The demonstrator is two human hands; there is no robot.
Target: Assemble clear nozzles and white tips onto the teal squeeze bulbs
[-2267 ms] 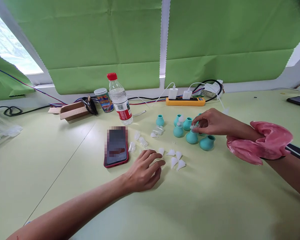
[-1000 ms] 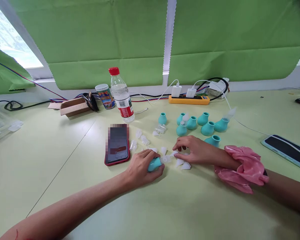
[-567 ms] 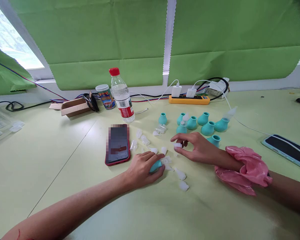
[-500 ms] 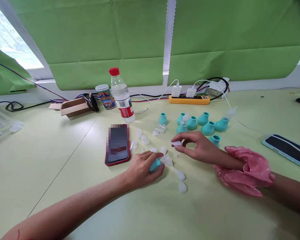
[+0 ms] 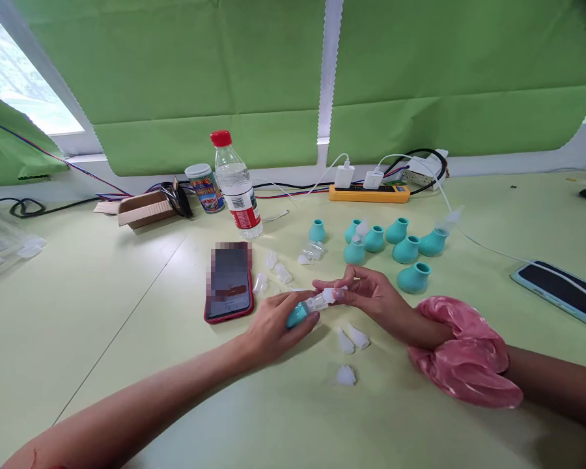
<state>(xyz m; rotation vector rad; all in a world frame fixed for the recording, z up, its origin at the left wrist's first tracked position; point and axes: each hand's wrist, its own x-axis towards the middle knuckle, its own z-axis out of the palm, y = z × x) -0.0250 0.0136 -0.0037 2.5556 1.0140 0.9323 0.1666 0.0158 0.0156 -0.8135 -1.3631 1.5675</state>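
My left hand (image 5: 271,326) is closed round a turquoise squeeze bulb (image 5: 297,315) that lies tilted toward the right. A clear plastic tube piece (image 5: 317,303) sticks out of the bulb's neck. In the fingertips of my right hand (image 5: 374,301) is a soft white tip (image 5: 329,296), brought against the free end of the clear piece; whether it is seated there I cannot tell. Below my right hand lie two white tips, one the right-hand tip (image 5: 359,336). Closer to me is another white tip (image 5: 346,376).
Several turquoise bulbs (image 5: 414,278) stand at the right, some with white tips. Loose clear pieces (image 5: 283,273) lie by a red-cased phone (image 5: 228,280). Behind are a water bottle (image 5: 239,189), a can (image 5: 205,187) and an orange power strip (image 5: 370,194). Another phone (image 5: 561,293) lies right.
My right hand has moved left and slightly down, carrying the white tip to the clear piece on the bulb. Loose white tips on the table have shifted. My left hand keeps its grip.
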